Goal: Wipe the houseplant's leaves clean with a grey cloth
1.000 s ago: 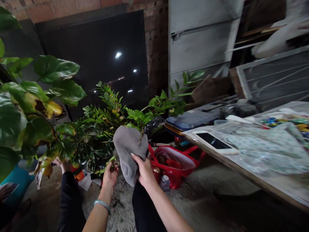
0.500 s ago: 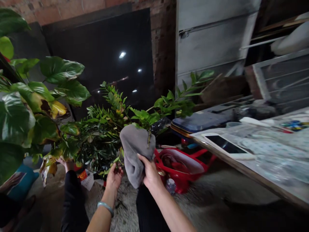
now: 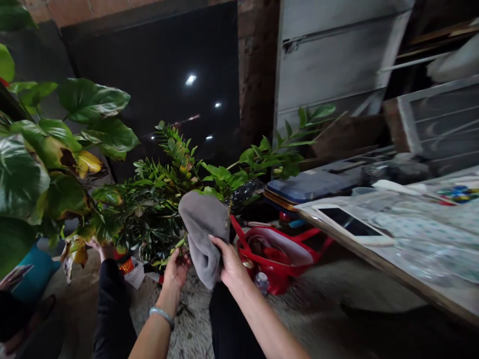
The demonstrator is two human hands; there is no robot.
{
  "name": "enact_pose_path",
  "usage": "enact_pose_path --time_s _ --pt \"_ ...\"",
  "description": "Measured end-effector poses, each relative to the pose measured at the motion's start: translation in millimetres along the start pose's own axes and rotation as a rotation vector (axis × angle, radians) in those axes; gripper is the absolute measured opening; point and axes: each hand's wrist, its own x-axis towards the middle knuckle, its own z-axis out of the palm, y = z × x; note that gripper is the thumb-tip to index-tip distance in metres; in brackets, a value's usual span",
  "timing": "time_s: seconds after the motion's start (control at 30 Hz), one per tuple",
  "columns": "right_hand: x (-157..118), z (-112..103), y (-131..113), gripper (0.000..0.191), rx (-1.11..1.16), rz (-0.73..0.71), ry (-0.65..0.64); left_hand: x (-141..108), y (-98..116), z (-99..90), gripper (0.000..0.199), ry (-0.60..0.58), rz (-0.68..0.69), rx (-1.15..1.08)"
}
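My right hand [image 3: 229,262] grips a grey cloth [image 3: 204,229] by its right side, thumb on top, and the cloth hangs in front of the green plants. To its left, my left hand [image 3: 177,269] is raised with the fingers curled around a small leafy sprig [image 3: 178,248]. A bracelet circles my left wrist. Bushy green foliage [image 3: 149,219] fills the space behind both hands.
A red bag [image 3: 277,249] stands on the floor at right, beside a table [image 3: 359,252] with a white tablet [image 3: 350,223]. Large leaves [image 3: 22,169] hang at left. Another person's hand [image 3: 102,248] reaches under them.
The grey cloth and my right hand have shifted slightly left, and the cloth has tilted a little. My left hand stays near the sprig. The view has moved slightly.
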Motion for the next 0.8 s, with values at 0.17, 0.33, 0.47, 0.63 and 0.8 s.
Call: enact_pose_path --time_s 0.17,0.33,0.47,0.63,0.8 --pt "7.7 -34.9 72.3 0.032 -0.058 0.221 0.016 -11.7 1.9 3.2 0.011 -0.045 -0.016 -0.057" --pt "11.6 -43.6 82.3 0.037 -0.216 0.148 0.014 -27.1 -3.3 -16.2 0.01 0.075 -0.096 0.032" --pt "19.0 -36.6 69.9 0.044 -0.355 0.05 -0.007 -58.7 14.2 -36.2 0.022 0.075 -0.146 0.356" --pt "13.7 -45.0 71.6 0.042 -0.481 -0.029 0.036 -73.8 94.5 -21.3 0.032 0.22 0.636 0.686" --pt "7.9 -47.1 67.5 0.04 -0.601 -0.104 0.021 -41.8 149.5 7.2 0.028 0.288 0.812 0.941"
